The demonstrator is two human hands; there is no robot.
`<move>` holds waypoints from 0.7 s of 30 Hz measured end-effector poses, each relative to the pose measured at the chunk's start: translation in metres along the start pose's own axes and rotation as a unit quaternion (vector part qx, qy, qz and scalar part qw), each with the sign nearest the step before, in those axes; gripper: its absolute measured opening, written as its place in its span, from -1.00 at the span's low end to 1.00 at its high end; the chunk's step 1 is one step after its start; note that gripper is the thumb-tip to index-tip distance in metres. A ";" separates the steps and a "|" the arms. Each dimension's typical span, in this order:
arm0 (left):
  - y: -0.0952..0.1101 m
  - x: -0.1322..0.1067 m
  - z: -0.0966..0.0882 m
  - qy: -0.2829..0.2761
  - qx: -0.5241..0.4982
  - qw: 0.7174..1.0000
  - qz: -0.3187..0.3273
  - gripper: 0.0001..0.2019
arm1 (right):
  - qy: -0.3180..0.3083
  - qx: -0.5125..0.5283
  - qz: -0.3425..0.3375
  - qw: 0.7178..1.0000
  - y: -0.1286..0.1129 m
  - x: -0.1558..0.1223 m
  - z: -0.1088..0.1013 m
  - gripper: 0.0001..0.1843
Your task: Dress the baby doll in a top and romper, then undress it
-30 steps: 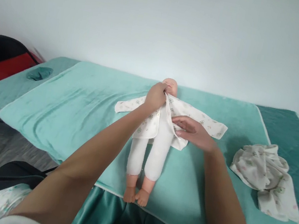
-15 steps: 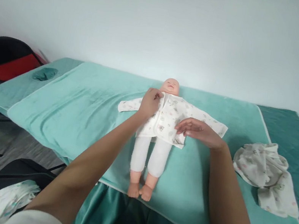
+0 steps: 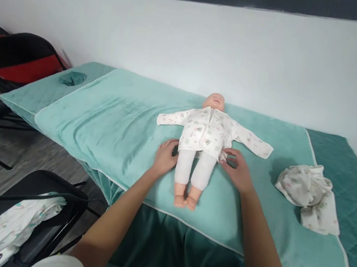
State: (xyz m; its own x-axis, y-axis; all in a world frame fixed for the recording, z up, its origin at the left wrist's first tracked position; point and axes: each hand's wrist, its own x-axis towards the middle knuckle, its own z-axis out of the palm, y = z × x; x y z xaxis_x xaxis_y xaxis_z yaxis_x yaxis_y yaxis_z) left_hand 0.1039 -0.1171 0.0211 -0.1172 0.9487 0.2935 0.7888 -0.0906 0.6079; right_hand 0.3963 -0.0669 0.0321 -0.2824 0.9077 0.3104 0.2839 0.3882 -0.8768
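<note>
A baby doll point(image 3: 215, 100) lies face up on the green bed cover, its sleeves spread out to both sides. It wears a white printed baby jacket point(image 3: 204, 131), closed down the front, and white leggings point(image 3: 204, 170); its feet are bare. My left hand point(image 3: 165, 158) is at the jacket's lower left corner, thumb and fingers pinched at the hem. At the opposite lower corner, my right hand point(image 3: 236, 168) grips the hem between thumb and fingers.
Crumpled white printed baby clothing point(image 3: 309, 193) lies to the right on the green bed cover point(image 3: 117, 109). Black chairs with red parts point(image 3: 28, 61) stand at the left. White cloth point(image 3: 23, 221) rests on a nearer chair point(image 3: 52, 185). A wall runs behind the bed.
Both hands have come down to the jacket's lower corners, the left from near the neck and the right from the jacket's side. The front now lies straighter, and the view has shifted.
</note>
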 end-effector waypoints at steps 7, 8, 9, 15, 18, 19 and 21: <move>0.007 0.004 0.001 -0.018 0.060 0.998 -0.011 -0.75 | 0.106 -0.244 0.043 0.963 -0.004 -0.016 0.022 -0.59; 0.007 0.005 0.002 -0.018 0.070 0.997 -0.009 -0.75 | 0.107 -0.257 0.066 0.958 -0.004 -0.016 0.024 -0.61; 0.007 0.006 0.003 -0.019 0.076 0.997 -0.004 -0.75 | 0.106 -0.270 0.083 0.953 -0.006 -0.015 0.026 -0.62; 0.003 0.011 0.004 -0.062 0.067 0.995 0.044 -0.64 | 0.173 -0.326 0.115 0.922 -0.014 -0.018 0.041 -0.74; 0.004 0.010 0.002 -0.061 0.061 0.995 0.040 -0.66 | 0.204 -0.352 0.141 0.903 -0.015 -0.019 0.046 -0.78; 0.005 0.010 0.002 -0.059 0.061 0.996 0.038 -0.67 | 0.208 -0.363 0.147 0.897 -0.015 -0.019 0.047 -0.78; 0.006 0.010 0.002 -0.054 0.061 0.996 0.037 -0.67 | 0.201 -0.382 0.154 0.889 -0.016 -0.018 0.048 -0.78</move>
State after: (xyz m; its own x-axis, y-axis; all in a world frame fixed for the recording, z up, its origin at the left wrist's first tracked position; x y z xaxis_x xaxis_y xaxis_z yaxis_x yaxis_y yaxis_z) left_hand 0.1087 -0.1078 0.0262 0.0043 0.9687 0.2483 0.8607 -0.1300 0.4922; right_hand 0.3527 -0.0976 0.0229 0.2222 0.9140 0.3395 0.8735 -0.0319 -0.4858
